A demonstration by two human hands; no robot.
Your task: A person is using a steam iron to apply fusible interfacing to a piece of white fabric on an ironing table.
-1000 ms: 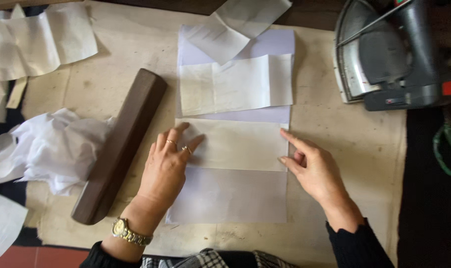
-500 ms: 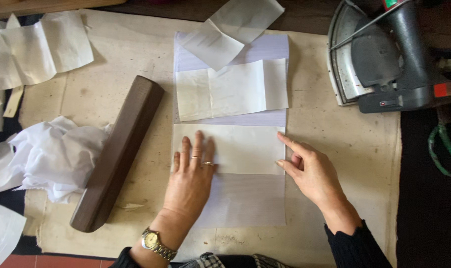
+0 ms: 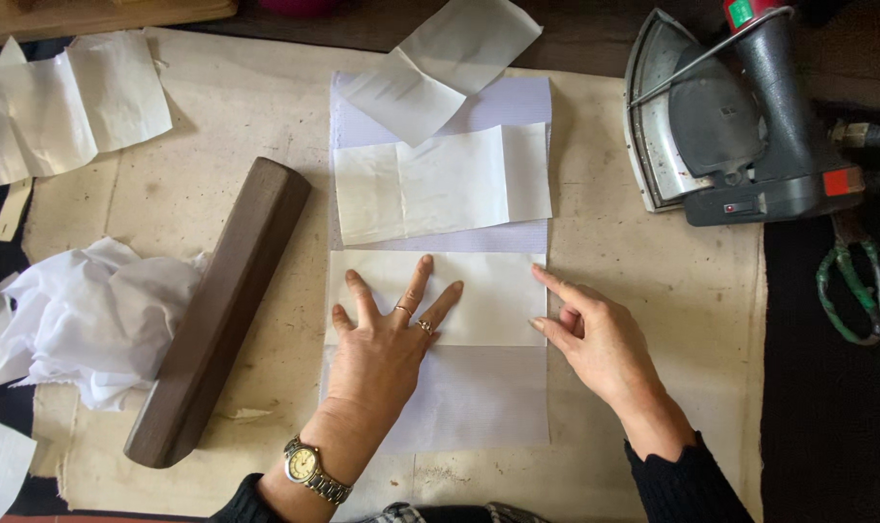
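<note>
Two hands are laid on a cream interfacing piece resting across a pale lilac fabric strip. The left hand is pressed flat, fingers spread and released. The right hand is set at the piece's right edge, fingers extended, seemingly grasping nothing.

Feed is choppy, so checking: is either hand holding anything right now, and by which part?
Nothing is held. The left hand lies flat on the cream fabric piece; the right hand touches its right edge with its fingertips.

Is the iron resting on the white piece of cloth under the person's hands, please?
No, the iron sits tipped on its side at the upper right, apart from the white piece that the left hand presses flat.
</note>
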